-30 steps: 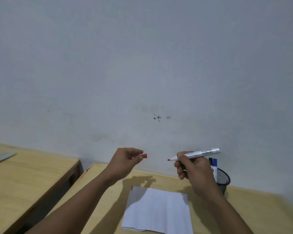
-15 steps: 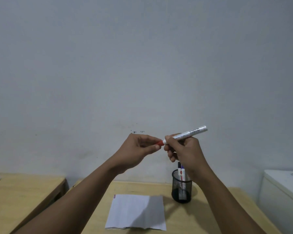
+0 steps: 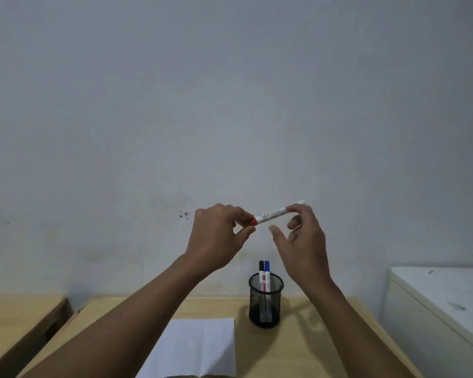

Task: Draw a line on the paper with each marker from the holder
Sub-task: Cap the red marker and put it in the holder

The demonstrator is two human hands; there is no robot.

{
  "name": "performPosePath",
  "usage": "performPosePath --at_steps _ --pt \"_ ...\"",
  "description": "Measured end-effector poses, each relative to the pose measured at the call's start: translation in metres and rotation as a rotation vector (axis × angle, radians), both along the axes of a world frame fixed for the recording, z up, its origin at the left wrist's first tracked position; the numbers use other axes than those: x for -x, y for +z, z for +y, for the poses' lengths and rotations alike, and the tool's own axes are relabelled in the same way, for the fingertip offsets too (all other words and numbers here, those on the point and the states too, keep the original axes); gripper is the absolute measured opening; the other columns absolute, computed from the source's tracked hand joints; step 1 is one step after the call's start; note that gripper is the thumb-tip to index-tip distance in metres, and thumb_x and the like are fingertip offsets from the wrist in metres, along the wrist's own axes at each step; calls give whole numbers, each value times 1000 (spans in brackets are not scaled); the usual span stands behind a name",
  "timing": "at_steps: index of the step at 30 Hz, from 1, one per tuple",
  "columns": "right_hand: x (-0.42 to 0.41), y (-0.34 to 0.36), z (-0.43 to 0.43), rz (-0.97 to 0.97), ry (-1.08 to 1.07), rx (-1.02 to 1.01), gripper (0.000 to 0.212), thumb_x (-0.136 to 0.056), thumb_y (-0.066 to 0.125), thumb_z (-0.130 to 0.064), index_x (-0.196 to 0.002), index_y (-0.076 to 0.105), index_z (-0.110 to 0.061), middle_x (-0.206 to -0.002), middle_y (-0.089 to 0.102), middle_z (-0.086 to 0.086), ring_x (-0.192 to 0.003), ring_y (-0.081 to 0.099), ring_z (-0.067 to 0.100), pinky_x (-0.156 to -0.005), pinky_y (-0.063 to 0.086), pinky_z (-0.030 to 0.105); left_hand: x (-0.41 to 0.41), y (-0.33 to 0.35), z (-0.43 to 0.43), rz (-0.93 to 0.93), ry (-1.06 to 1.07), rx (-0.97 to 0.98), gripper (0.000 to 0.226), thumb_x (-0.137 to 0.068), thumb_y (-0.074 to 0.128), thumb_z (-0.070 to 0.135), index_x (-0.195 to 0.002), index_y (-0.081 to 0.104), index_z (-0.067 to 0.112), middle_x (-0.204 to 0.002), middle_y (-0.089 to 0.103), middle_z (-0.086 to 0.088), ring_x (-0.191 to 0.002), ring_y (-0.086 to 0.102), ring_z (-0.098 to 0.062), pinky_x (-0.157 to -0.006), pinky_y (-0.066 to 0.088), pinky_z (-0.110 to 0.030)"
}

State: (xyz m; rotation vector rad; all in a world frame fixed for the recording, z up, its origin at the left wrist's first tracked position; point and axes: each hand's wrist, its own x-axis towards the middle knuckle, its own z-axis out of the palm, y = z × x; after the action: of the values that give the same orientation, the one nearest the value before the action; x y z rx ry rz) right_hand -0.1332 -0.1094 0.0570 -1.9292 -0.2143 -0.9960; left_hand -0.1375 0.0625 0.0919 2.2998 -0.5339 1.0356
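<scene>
A white marker with a red cap (image 3: 276,213) is held level in the air in front of the wall. My left hand (image 3: 219,236) pinches its capped red end. My right hand (image 3: 302,236) touches the far end with a fingertip, the other fingers spread. Below stands a black mesh holder (image 3: 265,302) with a black-capped marker (image 3: 261,271) and a blue-capped marker (image 3: 267,271) upright in it. A white sheet of paper (image 3: 202,347) lies on the wooden table (image 3: 311,350), left of the holder, partly hidden by my left forearm.
A second wooden table (image 3: 19,317) stands at the left, across a narrow gap. A white cabinet (image 3: 443,304) is at the right beside the table. A plain grey wall (image 3: 230,105) fills the background.
The red cap went from my left hand back onto the marker. My right hand loosened from a full grip to a fingertip touch. The view shifted, bringing the holder and the cabinet into sight.
</scene>
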Motion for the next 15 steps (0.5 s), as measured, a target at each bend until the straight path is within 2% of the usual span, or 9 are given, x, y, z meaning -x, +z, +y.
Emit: performPosePath --at_steps 2,3,6,8,10,12,15 --pt "-11 -10 -4 -18 9 213 39 -88 75 -21 -123 59 -26 -108 52 -6 -70 55 5 -63 52 25 -7 -2 -6 -34 -32 -40 17 -79 78 33 -96 77 31 -83 75 14 -74 60 -5 -81 51 -47" --pt "-16 -14 -6 -14 6 245 35 -88 76 -23 -121 62 -25 -110 53 -7 -72 56 5 -64 52 24 -11 -4 -10 -44 -59 -47 18 -79 79 34 -96 77 30 -84 76 13 -73 60 -4 -80 51 -47" --pt "-33 -22 -12 7 15 209 19 -89 74 -29 -103 68 -17 -103 60 -4 -74 59 6 -64 49 18 -24 -12 -21 12 -151 8 26 -79 75 43 -101 75 30 -86 74 15 -75 61 -1 -79 54 -45" --pt "-47 -32 -18 55 41 158 15 -92 71 -28 -100 68 -15 -98 63 -3 -76 60 2 -65 46 13 -37 -21 -26 81 -163 79 33 -80 72 50 -106 72 30 -87 72 16 -77 64 0 -77 56 -40" --pt "-59 -42 -23 116 48 91 10 -95 68 -25 -100 67 -17 -92 67 -3 -76 62 0 -66 49 17 -54 -35 -31 166 -113 101 34 -82 69 52 -109 70 31 -86 71 18 -76 65 0 -78 57 -39" --pt "-69 -52 -28 205 62 51 16 -97 65 -24 -111 65 -17 -88 68 -5 -75 62 -1 -66 53 23 -73 -52 -35 270 -54 75 34 -84 68 49 -111 69 29 -90 73 15 -77 66 -1 -78 59 -39" --pt "-81 -68 -32 322 78 119 48 -98 62 -27 -142 42 -29 -91 70 -3 -77 65 7 -64 53 23 -97 -81 -42 436 9 -1 38 -86 68 45 -118 66 25 -103 74 9 -83 67 -6 -82 58 -37"
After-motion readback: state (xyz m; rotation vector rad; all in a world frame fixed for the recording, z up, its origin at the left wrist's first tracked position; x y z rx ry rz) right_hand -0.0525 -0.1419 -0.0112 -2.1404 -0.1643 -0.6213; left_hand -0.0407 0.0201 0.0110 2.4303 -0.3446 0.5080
